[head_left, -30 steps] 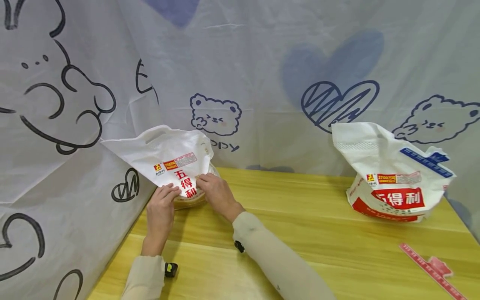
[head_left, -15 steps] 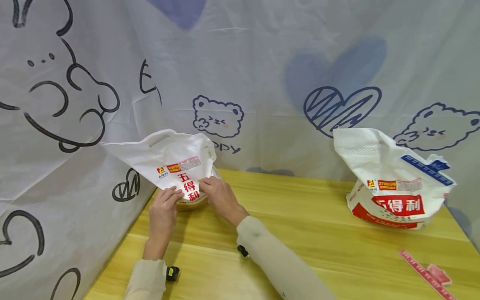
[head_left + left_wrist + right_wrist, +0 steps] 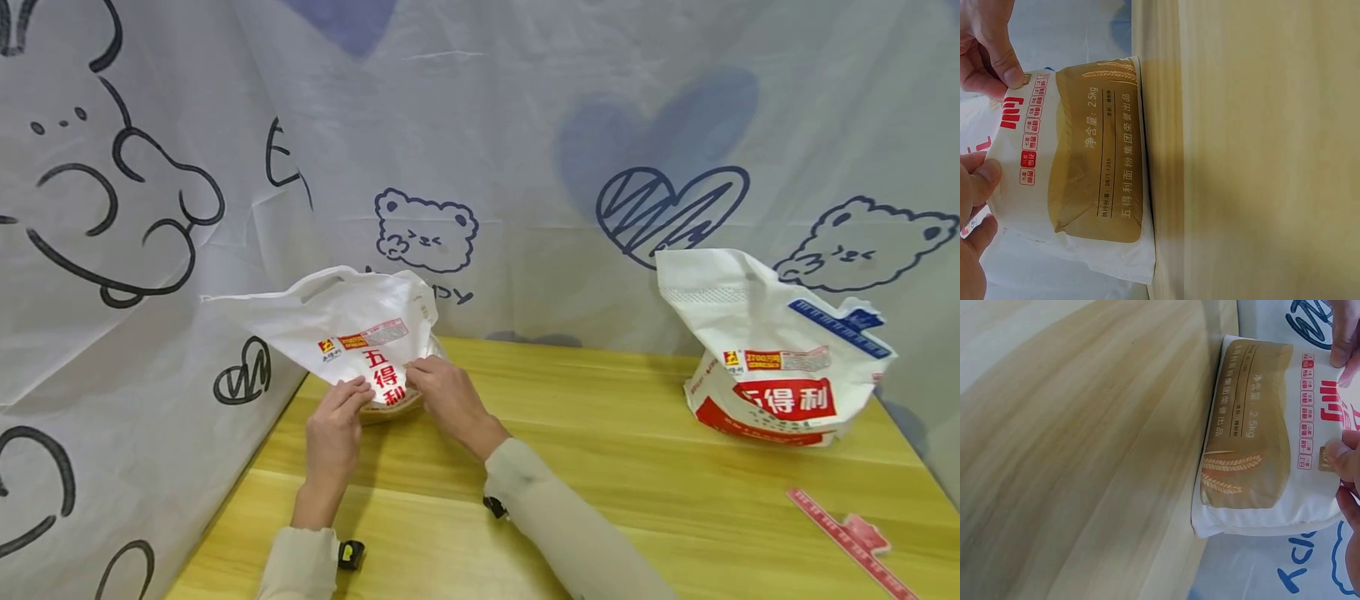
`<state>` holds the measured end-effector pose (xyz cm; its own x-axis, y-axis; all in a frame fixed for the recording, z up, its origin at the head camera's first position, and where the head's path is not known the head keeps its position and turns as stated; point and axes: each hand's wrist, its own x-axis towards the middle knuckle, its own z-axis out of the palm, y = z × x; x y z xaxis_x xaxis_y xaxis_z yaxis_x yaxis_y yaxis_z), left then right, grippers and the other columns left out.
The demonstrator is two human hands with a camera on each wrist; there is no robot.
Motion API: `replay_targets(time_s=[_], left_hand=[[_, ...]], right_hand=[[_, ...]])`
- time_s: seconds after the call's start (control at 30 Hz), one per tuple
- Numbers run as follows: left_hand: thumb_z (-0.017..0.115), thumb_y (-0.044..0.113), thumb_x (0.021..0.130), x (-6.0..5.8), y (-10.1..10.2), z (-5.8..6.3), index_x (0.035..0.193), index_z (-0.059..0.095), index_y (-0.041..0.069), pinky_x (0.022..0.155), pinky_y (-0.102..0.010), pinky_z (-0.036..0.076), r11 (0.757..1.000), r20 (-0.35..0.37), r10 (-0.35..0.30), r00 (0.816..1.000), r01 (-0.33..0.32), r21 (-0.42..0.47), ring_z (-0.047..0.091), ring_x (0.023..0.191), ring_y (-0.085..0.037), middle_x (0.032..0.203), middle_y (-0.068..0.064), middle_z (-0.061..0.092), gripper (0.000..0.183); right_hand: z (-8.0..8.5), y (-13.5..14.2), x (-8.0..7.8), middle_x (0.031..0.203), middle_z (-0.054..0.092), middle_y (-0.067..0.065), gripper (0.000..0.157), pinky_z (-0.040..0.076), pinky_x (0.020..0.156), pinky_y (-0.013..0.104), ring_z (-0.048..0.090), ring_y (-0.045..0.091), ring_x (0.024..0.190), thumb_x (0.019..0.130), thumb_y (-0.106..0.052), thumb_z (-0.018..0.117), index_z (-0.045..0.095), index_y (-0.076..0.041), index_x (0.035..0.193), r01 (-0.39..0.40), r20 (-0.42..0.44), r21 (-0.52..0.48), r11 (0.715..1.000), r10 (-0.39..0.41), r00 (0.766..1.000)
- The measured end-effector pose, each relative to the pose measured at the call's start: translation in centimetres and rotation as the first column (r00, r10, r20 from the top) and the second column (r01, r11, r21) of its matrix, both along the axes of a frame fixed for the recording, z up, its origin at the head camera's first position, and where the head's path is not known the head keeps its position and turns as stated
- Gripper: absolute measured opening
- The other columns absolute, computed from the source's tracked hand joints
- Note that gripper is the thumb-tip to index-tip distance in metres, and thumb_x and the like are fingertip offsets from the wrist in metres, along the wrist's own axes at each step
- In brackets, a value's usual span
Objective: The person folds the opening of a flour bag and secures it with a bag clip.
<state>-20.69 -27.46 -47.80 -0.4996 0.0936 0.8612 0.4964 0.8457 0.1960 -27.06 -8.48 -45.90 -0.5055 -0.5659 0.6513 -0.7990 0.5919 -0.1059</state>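
A white flour bag (image 3: 352,325) with red characters stands on the table at the left, its upper part slumped toward me and its top spreading out to the left. My left hand (image 3: 335,433) pinches the front left fold between thumb and fingers. On the front right of the same fold, my right hand (image 3: 453,404) has its own pinch. Both thumbs press the front face above a brown printed panel (image 3: 1104,156), seen in the left wrist view. In the right wrist view the bag's base (image 3: 1210,437) rests on the wood. The back of the bag is hidden.
Another flour bag (image 3: 783,400) stands at the right, with a blue sealing clip (image 3: 838,327) across its folded top. A pink sealing clip (image 3: 847,537) lies at the table's right front. Printed cloth (image 3: 517,167) hangs behind and to the left.
Both hands have shifted slightly right and toward me, keeping their pinch on the bag. The bag's upper face has come forward and down a little. The head view has also shifted slightly.
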Motion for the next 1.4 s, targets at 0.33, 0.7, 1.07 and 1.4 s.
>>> replay_targets(time_s=[0.33,0.7,1.07,1.4], left_hand=[[0.064,-0.026,0.083,0.1,1.1,-0.2,0.089,0.076,-0.005,0.098,-0.047,0.054,1.0,-0.012,-0.023,1.0,0.023,-0.01,0.072,0.098,-0.036,0.1,-0.017,0.075,0.025],[0.064,-0.03,0.079,0.3,2.5,-0.2,0.09,0.076,-0.005,0.099,-0.049,0.053,0.997,-0.012,-0.073,0.997,0.073,-0.004,0.072,0.099,-0.036,0.1,-0.017,0.075,0.03],[0.066,-0.029,0.079,0.4,4.9,-0.5,0.091,0.076,-0.004,0.101,-0.049,0.052,0.989,-0.008,-0.148,0.989,0.148,-0.012,0.072,0.101,-0.034,0.102,-0.016,0.075,0.03],[0.067,-0.028,0.079,0.8,7.4,-0.3,0.09,0.076,-0.005,0.098,-0.047,0.054,0.975,-0.019,-0.218,0.976,0.216,-0.045,0.072,0.099,-0.033,0.101,-0.016,0.074,0.027]], right_hand=[[-0.1,1.4,0.4,0.112,0.075,0.002,0.018,0.057,0.086,0.025,0.069,0.016,0.1,0.087,0.0,0.079,0.076,-0.01,0.102,-0.013,0.028,-0.015,1.0,0.013,1.0],[-0.1,3.3,1.0,0.109,0.075,0.002,0.015,0.058,0.084,0.026,0.07,0.017,0.097,0.088,-0.005,0.08,0.077,-0.009,0.101,-0.03,0.023,-0.043,0.999,0.031,0.999],[0.0,6.5,2.2,0.104,0.075,0.003,0.01,0.059,0.078,0.029,0.069,0.019,0.091,0.088,-0.001,0.079,0.074,-0.007,0.094,-0.029,-0.016,-0.061,0.998,0.028,0.999],[-0.3,9.4,3.7,0.101,0.074,0.003,0.01,0.059,0.073,0.03,0.067,0.019,0.087,0.086,0.0,0.079,0.071,-0.007,0.088,0.01,-0.072,-0.056,0.998,-0.014,0.997]])
